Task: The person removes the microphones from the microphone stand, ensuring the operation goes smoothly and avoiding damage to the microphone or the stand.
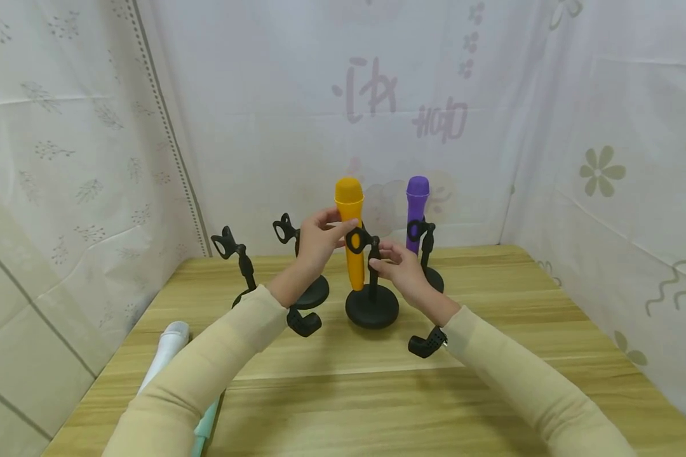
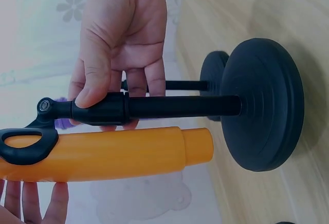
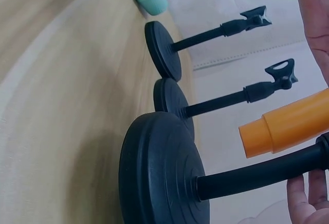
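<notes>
An orange microphone (image 1: 349,193) stands upright, its body through the clip of a black tabletop stand (image 1: 371,309). My left hand (image 1: 318,241) grips the microphone below its head, the thumb in front. With thumb and fingers, my right hand (image 1: 401,270) holds the upper pole of that same stand. The left wrist view shows the clip (image 2: 31,144) curved around the orange body, whose narrower lower end hangs free beside the pole. The stand's round base rests on the table.
A purple microphone (image 1: 417,197) sits in another stand at the right. Two more stands (image 1: 246,266) (image 1: 311,293), with bare clips, are at the left. A white microphone (image 1: 168,349) and a teal one (image 1: 206,424) lie at the table's front left. Printed curtains surround the table (image 1: 331,406).
</notes>
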### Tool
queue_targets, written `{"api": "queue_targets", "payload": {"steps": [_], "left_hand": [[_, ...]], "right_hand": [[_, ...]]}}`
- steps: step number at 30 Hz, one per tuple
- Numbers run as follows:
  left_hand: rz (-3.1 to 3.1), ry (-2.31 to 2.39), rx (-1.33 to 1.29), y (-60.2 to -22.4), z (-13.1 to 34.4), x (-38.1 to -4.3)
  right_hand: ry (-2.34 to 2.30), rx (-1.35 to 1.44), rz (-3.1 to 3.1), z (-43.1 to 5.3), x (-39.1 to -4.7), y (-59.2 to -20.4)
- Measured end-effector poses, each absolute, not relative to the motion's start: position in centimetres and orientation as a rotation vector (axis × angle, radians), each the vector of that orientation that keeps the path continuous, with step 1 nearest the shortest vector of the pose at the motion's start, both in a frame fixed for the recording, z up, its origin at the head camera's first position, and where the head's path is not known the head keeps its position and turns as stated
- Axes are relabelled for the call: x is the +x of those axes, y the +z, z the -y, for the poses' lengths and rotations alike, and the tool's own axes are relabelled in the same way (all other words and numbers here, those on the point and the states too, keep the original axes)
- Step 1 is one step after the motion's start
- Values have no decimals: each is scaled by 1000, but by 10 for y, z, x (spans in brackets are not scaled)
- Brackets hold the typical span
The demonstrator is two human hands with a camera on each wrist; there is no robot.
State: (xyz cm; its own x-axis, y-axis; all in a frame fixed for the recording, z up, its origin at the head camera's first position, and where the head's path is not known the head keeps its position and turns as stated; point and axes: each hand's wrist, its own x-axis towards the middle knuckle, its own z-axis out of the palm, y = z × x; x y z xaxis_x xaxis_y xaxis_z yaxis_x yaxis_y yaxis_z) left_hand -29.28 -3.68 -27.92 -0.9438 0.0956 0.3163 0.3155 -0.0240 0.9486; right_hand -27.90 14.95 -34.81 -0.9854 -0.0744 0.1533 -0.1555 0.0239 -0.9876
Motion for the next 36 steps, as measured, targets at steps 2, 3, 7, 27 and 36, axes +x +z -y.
{"api": "queue_targets", "payload": {"steps": [2,3,7,27,36], "left_hand": [[2085,-2091,-446,-279,36,-289],[2087,-2090,-450,-280,36,-287],[2087,-2088,-461,-281,36,-278],[2084,-2100,-461,-286,34,-236],[2079,-2101,-488,-303,35,-242]], "right_hand": [[2139,243,2212,-151,-275,-348],[2144,238,2214,-152,-273,-348],[2135,238,2239,-153,-265,-350],[2161,197,2215,-155,-233,-363],[2164,198,2186,-155,-225,-371]]}}
